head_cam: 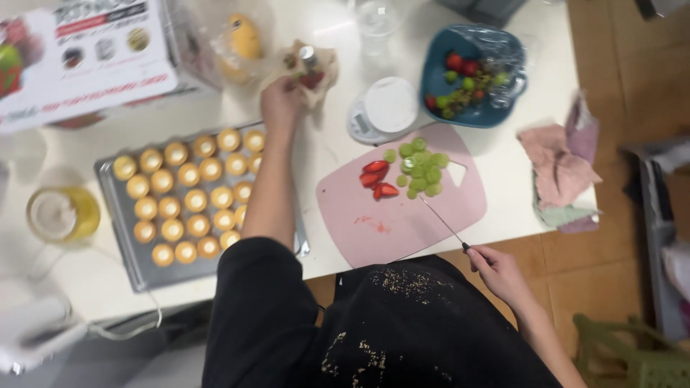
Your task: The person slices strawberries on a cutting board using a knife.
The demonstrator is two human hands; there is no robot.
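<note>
At the upper centre of the frame, a crumpled paper (310, 68) is being gripped by the left hand (282, 100); at the lower right, a knife (443, 223) is being clasped by the right hand (497, 271) over the pink cutting board (402, 215).

1. White table (323, 154), wooden floor beside it.
2. On it: grey baking tray (118, 237) of small tarts, pink cutting board (402, 215), white kitchen scale (383, 109).
3. Also blue bowl (435, 75) of fruit, printed carton (79, 57), yellow jar (63, 214), crumpled cloths (560, 176) at the edge.

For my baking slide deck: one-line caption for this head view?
Right hand holds a knife by cut fruit on a pink board; left hand reaches beyond a tart tray.
</note>
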